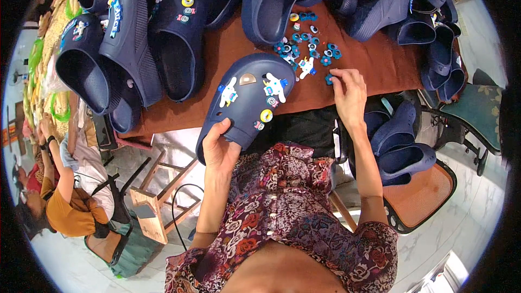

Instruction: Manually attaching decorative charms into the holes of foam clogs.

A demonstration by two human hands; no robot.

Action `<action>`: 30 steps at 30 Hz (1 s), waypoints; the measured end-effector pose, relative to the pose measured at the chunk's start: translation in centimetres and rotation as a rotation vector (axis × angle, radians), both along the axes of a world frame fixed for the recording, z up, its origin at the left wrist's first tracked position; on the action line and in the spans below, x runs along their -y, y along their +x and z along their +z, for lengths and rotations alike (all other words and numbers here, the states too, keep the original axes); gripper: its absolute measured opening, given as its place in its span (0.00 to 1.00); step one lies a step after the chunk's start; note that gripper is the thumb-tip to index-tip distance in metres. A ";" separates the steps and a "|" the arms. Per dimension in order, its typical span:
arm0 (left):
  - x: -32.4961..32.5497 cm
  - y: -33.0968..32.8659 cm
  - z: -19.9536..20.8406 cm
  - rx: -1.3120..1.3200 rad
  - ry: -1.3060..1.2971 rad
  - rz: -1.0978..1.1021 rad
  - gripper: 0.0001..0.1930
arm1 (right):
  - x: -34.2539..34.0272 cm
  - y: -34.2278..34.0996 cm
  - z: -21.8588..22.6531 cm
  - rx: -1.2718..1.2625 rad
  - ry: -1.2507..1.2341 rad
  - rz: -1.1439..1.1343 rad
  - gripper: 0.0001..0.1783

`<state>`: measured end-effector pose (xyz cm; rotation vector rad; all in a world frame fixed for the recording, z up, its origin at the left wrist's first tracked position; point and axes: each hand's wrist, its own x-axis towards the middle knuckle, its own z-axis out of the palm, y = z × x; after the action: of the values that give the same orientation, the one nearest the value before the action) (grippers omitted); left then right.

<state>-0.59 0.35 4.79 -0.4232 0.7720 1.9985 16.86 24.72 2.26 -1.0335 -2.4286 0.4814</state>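
My left hand (220, 149) is closed round the heel end of a navy clog (239, 100), thumb on top and the other fingers mostly hidden. Two white cartoon-figure charms, small candy-shaped charms and a yellow ring-shaped charm decorate its upper. Over the brown cloth (374, 73), the fingertips of my right hand (350, 95) pinch a small blue shoe charm (329, 79). Just beyond that hand lies a loose scatter of blue flower charms (334, 51), with a white figure charm (306, 67) among them.
Navy clogs (176, 49) crowd the table's far side and left, some with charms on. More clogs (407, 160) rest on an orange-seated chair (426, 198) at right. A wooden stool (149, 220) stands at lower left. Another person in a mustard top (68, 211) works farther left.
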 end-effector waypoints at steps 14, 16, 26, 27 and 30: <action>0.5 -0.2 -0.1 -0.023 0.060 0.020 0.33 | 0.1 1.9 -0.7 0.015 0.047 -0.129 0.08; 0.5 -0.2 0.0 0.001 0.074 0.032 0.32 | -0.3 1.8 -0.9 -0.009 0.020 -0.162 0.09; 0.9 -0.1 0.2 -0.014 0.097 0.068 0.29 | -0.5 -0.1 -1.2 0.061 0.114 -0.044 0.10; 0.9 0.0 0.3 0.012 0.105 0.057 0.29 | -0.7 0.0 -1.2 0.042 0.132 -0.030 0.09; 0.6 0.3 0.5 -0.012 0.076 0.045 0.27 | -0.8 0.1 -0.9 0.066 0.164 -0.016 0.09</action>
<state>-0.25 -0.21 5.27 -0.3872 0.6973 2.0667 16.91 25.47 1.40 -1.0128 -2.4681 0.2410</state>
